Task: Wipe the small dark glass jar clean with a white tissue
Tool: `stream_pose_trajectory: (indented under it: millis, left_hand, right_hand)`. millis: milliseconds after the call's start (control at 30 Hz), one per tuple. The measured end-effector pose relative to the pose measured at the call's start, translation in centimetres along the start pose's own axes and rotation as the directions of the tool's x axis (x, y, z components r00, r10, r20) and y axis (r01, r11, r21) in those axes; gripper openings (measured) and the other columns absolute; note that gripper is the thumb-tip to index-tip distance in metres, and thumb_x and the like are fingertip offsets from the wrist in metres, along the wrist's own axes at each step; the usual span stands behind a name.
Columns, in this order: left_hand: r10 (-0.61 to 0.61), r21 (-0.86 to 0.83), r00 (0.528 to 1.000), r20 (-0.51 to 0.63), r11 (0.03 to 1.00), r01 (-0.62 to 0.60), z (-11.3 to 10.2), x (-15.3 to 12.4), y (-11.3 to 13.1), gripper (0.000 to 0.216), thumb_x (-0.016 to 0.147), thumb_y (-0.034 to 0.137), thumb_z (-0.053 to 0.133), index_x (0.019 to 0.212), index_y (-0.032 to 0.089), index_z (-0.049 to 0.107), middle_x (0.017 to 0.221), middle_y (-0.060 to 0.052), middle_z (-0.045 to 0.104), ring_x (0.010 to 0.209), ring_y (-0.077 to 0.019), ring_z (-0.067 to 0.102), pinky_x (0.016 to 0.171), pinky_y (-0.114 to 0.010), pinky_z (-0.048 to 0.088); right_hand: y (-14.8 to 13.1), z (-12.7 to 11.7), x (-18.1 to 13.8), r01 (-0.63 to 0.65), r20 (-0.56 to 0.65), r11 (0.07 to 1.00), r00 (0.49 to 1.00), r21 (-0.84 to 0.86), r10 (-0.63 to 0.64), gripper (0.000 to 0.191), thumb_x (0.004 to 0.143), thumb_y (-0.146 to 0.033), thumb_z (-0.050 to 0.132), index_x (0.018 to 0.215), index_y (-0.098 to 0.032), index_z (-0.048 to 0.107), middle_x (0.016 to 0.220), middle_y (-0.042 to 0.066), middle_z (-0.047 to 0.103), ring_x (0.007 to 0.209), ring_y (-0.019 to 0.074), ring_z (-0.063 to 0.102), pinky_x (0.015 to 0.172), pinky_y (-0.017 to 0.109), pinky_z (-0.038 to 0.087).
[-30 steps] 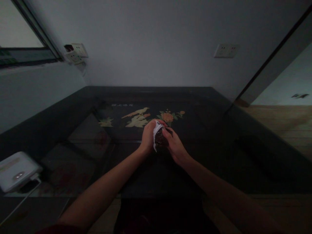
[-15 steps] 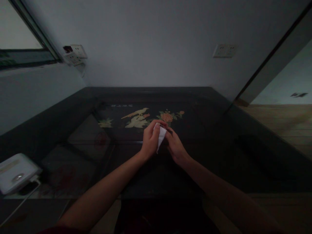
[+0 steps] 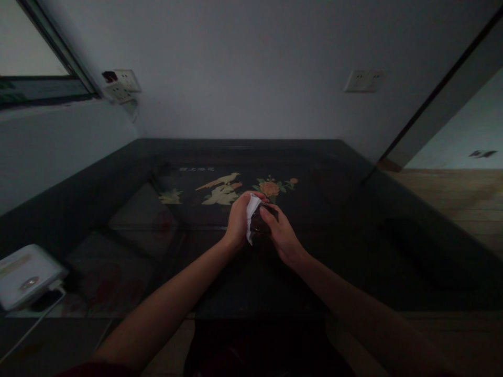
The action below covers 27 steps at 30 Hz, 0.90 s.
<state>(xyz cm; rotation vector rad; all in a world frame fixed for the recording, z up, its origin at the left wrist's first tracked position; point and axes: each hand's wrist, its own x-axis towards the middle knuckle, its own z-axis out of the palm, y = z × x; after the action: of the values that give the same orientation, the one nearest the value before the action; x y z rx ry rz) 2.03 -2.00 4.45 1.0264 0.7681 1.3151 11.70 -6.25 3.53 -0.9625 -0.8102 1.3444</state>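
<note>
Just above the dark glossy table (image 3: 251,293), both hands meet around a small dark, shiny object (image 3: 260,222) whose kind I cannot make out. My left hand (image 3: 237,220) is closed on a white tissue (image 3: 252,212), which lies against the left side of that object. From the other side my right hand (image 3: 282,230) grips the dark object, its thumb across the near face. The left fingers curl behind it and are partly hidden.
An inlaid picture of a bird (image 3: 222,182) and flowers (image 3: 269,188) decorates the tabletop. At the left edge sits a white device (image 3: 29,277) with a white cable. Wall sockets (image 3: 363,81) are on the back wall, and a window (image 3: 43,57) is at upper left.
The right thumb has come over the dark object, which now shows between the hands. The tissue has shifted left, tucked against the left palm.
</note>
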Motion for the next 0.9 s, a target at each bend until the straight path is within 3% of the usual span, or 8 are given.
stream_pose_trajectory:
  millis: [267,467,700,900]
  left_hand:
    - [0.199,0.198,0.977,0.077,0.957,-0.21,0.1,-0.54,0.79,0.028,0.086,0.036,0.044,0.079,0.016,0.063,0.079,-0.004,0.067,0.075,-0.0159,0.061,0.073,-0.027,0.047]
    - [0.169,0.195,0.982,0.084,0.964,-0.183,0.13,-0.42,0.75,0.025,0.085,0.033,0.046,0.078,0.016,0.063,0.078,-0.003,0.066,0.073,-0.0149,0.06,0.07,-0.026,0.047]
    - [0.156,0.202,0.984,0.086,0.964,-0.171,0.31,-0.34,0.87,0.023,0.084,0.029,0.046,0.076,0.016,0.063,0.077,-0.003,0.065,0.072,-0.0147,0.059,0.069,-0.025,0.045]
    - [0.115,0.201,0.99,0.082,0.971,-0.129,0.3,-0.11,0.75,0.023,0.083,0.029,0.046,0.076,0.016,0.063,0.075,-0.002,0.063,0.07,-0.0142,0.058,0.068,-0.025,0.044]
  right_hand:
    - [-0.27,0.09,-0.1,-0.017,0.033,0.999,0.999,0.048,0.016,0.04,0.066,-0.044,0.076,0.096,-0.023,0.059,0.09,0.0,0.067,0.089,0.0195,0.064,0.081,0.033,0.05]
    - [-0.11,-0.03,0.08,-0.048,0.004,0.998,0.999,0.036,0.047,0.043,0.066,-0.046,0.076,0.097,-0.022,0.059,0.088,0.0,0.066,0.086,0.0186,0.064,0.08,0.034,0.051]
    - [-0.23,-0.08,0.03,-0.065,0.002,0.998,0.998,0.003,0.065,0.043,0.066,-0.05,0.073,0.095,-0.022,0.059,0.086,0.001,0.066,0.079,0.0184,0.063,0.062,0.029,0.051]
    - [-0.39,0.01,-0.02,-0.08,-0.004,0.997,0.997,0.003,0.08,0.042,0.066,-0.05,0.073,0.094,-0.022,0.058,0.085,0.001,0.066,0.078,0.019,0.063,0.059,0.029,0.051]
